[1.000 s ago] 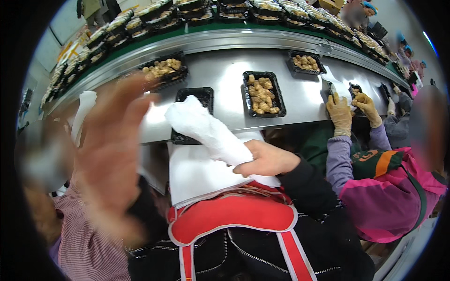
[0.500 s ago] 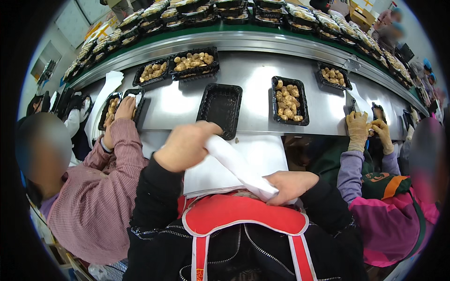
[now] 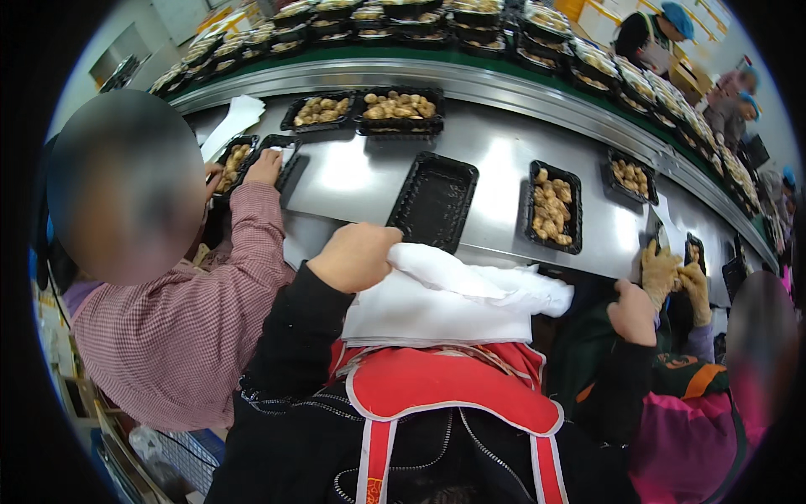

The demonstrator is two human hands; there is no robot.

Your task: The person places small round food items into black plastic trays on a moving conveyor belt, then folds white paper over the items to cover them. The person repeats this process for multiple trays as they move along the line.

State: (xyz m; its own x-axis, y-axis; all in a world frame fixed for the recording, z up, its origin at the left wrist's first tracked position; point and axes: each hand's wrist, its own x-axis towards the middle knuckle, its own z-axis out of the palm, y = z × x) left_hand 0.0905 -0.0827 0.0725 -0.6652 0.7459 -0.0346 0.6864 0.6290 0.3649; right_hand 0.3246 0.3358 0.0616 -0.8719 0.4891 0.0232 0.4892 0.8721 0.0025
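Observation:
My left hand (image 3: 357,256) is closed on one end of a crumpled white sheet (image 3: 478,281), thin like paper or cloth. The sheet billows to the right above a stack of flat white sheets (image 3: 420,326) in front of my red apron (image 3: 453,391). Apart from the sheet, off to the right, my right hand (image 3: 634,312) has its fingers curled in, and nothing shows in it. Just beyond my left hand a black plastic tray (image 3: 434,202) without contents lies on the steel table (image 3: 336,193), tilted slightly over its near edge.
Trays of small brown tubers (image 3: 554,206) stand on the table at right, with others (image 3: 399,107) at the back. Behind runs a green conveyor (image 3: 403,52) with stacked filled trays. A co-worker's hand (image 3: 264,168) works at left, and gloved hands (image 3: 663,270) at right.
My right hand has let go of the white sheet and moved right. The sheet has spread from a narrow fold into a loose billow. My left hand still grips it. The view has shifted.

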